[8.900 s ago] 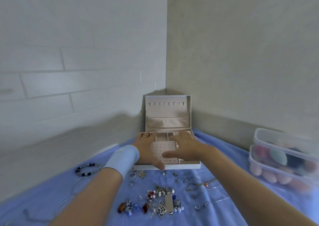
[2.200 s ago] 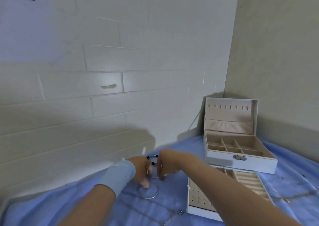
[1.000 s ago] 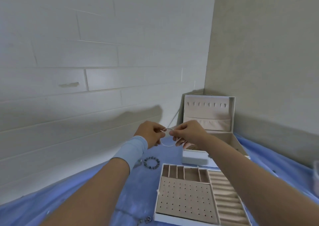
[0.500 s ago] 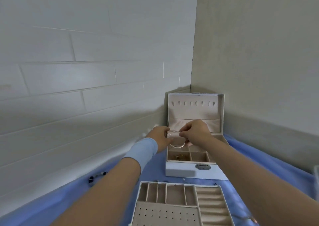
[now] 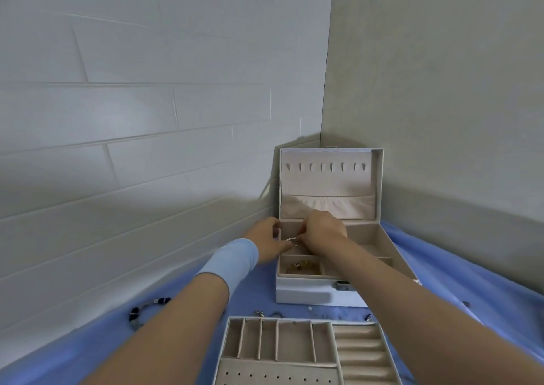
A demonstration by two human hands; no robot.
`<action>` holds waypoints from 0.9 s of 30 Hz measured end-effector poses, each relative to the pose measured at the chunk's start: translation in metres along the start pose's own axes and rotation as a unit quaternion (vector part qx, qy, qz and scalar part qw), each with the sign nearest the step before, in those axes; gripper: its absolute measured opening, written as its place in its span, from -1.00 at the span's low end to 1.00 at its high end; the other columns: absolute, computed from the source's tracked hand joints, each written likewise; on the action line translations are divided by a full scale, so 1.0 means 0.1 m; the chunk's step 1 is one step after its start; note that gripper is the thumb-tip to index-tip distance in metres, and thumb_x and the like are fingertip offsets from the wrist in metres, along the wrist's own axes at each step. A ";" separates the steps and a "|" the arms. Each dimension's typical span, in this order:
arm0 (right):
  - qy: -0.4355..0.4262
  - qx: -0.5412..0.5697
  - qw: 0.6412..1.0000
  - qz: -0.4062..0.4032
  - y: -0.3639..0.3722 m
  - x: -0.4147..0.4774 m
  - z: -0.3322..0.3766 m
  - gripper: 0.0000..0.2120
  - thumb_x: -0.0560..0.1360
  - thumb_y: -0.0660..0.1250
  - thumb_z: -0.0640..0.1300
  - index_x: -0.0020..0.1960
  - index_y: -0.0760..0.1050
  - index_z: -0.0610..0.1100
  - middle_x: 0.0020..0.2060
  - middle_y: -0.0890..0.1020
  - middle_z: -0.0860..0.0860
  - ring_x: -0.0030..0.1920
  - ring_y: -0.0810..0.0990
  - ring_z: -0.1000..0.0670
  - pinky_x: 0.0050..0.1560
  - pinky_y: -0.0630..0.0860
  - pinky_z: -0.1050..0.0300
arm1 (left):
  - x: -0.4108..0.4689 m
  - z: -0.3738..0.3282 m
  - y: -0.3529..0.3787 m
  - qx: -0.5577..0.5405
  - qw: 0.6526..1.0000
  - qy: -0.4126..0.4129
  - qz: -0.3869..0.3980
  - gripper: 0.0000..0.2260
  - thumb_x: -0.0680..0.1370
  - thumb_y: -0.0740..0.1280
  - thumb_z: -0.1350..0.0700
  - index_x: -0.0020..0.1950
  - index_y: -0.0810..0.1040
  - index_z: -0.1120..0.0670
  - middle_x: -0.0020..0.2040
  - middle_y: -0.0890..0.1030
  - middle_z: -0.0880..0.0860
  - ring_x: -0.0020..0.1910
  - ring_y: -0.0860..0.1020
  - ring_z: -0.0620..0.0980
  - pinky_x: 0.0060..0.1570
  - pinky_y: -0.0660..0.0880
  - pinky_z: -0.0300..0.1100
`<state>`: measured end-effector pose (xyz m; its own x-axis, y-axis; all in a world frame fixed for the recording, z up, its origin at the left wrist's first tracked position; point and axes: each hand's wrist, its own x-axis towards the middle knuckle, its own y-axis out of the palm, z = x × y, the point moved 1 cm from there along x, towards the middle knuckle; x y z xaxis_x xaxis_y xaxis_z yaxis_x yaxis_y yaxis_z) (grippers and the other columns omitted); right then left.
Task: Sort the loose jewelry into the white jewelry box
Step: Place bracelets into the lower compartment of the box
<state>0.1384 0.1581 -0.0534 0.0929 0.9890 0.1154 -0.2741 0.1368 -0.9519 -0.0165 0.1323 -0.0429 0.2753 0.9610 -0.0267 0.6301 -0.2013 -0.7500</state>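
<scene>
Head view: left hand [image 5: 266,242] and right hand [image 5: 322,231] both pinch thin bangle [image 5: 291,240] over white jewelry box [image 5: 306,293] (rear compartment); lower flat, then release.

A smooth blue cloth [image 5: 471,281] covers the flat top and reaches the walls. On the left is a white wall of long painted bricks [image 5: 147,105], with a soft grey shadow [image 5: 191,225] low down on it. On the right is a plain pale grey wall [image 5: 441,75], and the two walls meet in a corner.
</scene>
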 end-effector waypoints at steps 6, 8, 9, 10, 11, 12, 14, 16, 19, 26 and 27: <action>-0.042 -0.005 0.999 0.027 -0.04 -0.15 0.00 -0.81 0.54 0.37 -0.02 0.10 0.68 0.02 0.00 0.70 0.00 -0.02 0.65 -0.07 0.01 0.61 0.05 | -0.16 0.02 -0.07 0.019 1.000 0.007 0.008 -0.53 0.59 0.34 -0.02 0.47 0.35 0.05 0.40 0.47 0.04 0.35 0.46 0.03 0.31 0.34 -0.15; -0.055 0.005 0.998 0.020 -0.12 -0.24 0.06 -0.80 0.56 0.34 -0.07 0.12 0.69 0.06 0.05 0.70 0.04 0.03 0.65 -0.04 0.06 0.61 0.05 | -0.24 0.05 -0.14 0.044 0.999 0.007 -0.001 -0.51 0.61 0.31 -0.03 0.50 0.32 0.05 0.40 0.46 0.03 0.35 0.45 0.05 0.34 0.33 -0.12; -0.060 0.019 0.998 0.016 -0.18 -0.29 0.10 -0.79 0.56 0.33 -0.08 0.11 0.69 0.06 0.06 0.70 0.05 0.04 0.65 -0.03 0.06 0.60 0.07 | -0.29 0.07 -0.18 0.055 0.998 0.008 -0.007 -0.52 0.61 0.30 -0.03 0.50 0.31 0.05 0.39 0.47 0.03 0.34 0.45 0.04 0.33 0.34 -0.12; -0.067 0.035 0.997 0.008 -0.24 -0.36 0.17 -0.79 0.56 0.31 -0.09 0.09 0.69 0.06 0.05 0.70 0.07 0.03 0.65 -0.02 0.04 0.59 0.09 | -0.34 0.09 -0.23 0.059 0.998 0.007 -0.012 -0.54 0.62 0.29 -0.03 0.49 0.32 0.04 0.36 0.48 0.02 0.31 0.46 0.03 0.30 0.35 -0.14; -0.076 0.049 0.996 -0.003 -0.31 -0.43 0.25 -0.79 0.56 0.30 -0.09 0.07 0.70 0.05 0.03 0.70 0.07 0.02 0.64 -0.01 0.01 0.58 0.10 | -0.40 0.11 -0.28 0.061 0.998 0.006 -0.019 -0.57 0.62 0.28 -0.01 0.47 0.35 0.03 0.32 0.49 0.01 0.25 0.48 0.02 0.24 0.37 -0.16; -0.091 0.059 0.994 -0.014 -0.36 -0.51 0.36 -0.79 0.56 0.29 -0.09 0.06 0.69 0.04 0.02 0.70 0.09 0.00 0.64 0.00 0.00 0.58 0.10 | -0.46 0.13 -0.34 0.067 0.997 0.004 -0.024 -0.62 0.62 0.27 0.00 0.43 0.38 0.02 0.28 0.51 0.01 0.19 0.49 0.02 0.15 0.38 -0.18; -0.129 0.074 0.989 -0.019 -0.44 -0.71 0.59 -0.79 0.55 0.28 -0.11 0.03 0.68 0.04 -0.01 0.68 0.11 -0.04 0.62 0.03 -0.02 0.59 0.09 | -0.62 0.20 -0.45 0.101 0.995 -0.006 -0.026 -0.76 0.63 0.22 0.06 0.30 0.45 0.01 0.21 0.54 0.02 0.06 0.50 0.02 0.02 0.39 -0.17; -0.176 0.073 0.982 0.018 -0.44 -0.93 0.84 -0.78 0.53 0.28 -0.12 0.00 0.69 0.06 -0.06 0.68 0.13 -0.08 0.60 0.05 -0.03 0.59 0.10 | -0.80 0.31 -0.55 0.157 0.987 -0.028 -0.011 -0.82 0.64 0.15 0.12 0.18 0.48 0.01 0.18 0.56 0.05 0.01 0.50 0.06 -0.02 0.42 -0.13; -0.227 0.045 0.968 0.101 -0.32 -1.19 1.18 -0.76 0.51 0.29 -0.12 0.02 0.72 0.06 -0.07 0.71 0.09 -0.06 0.64 -0.01 0.03 0.62 0.04 | -1.06 0.52 -0.65 0.230 0.971 -0.056 0.027 -0.73 0.63 0.14 0.18 0.24 0.56 0.07 0.17 0.58 0.10 0.00 0.50 0.09 0.02 0.45 -0.10; -0.201 -0.090 0.956 0.196 0.03 -1.42 1.55 -0.78 0.42 0.46 -0.02 -0.04 0.69 -0.15 -0.25 0.62 -0.06 -0.24 0.54 -0.10 -0.19 0.47 0.12 | -1.54 0.83 -0.68 0.260 0.962 -0.051 0.059 -0.66 0.60 0.24 0.19 0.34 0.56 -0.04 0.32 0.55 0.08 0.23 0.53 0.15 0.19 0.45 -0.13; -0.194 -0.109 0.956 0.193 0.09 -1.43 1.57 -0.76 0.42 0.46 0.00 -0.04 0.68 -0.16 -0.25 0.60 -0.06 -0.23 0.54 -0.10 -0.20 0.45 0.13 | -1.56 0.86 -0.67 0.260 0.963 -0.049 0.055 -0.66 0.60 0.24 0.16 0.34 0.56 -0.05 0.32 0.56 0.07 0.23 0.53 0.13 0.18 0.43 -0.15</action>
<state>-0.0273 0.0268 -0.0336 -0.3474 0.9160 -0.2008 -0.0058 -0.2162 -0.9763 -0.1641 0.0119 -0.0452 0.2342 0.9576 -0.1680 0.1454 -0.2054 -0.9678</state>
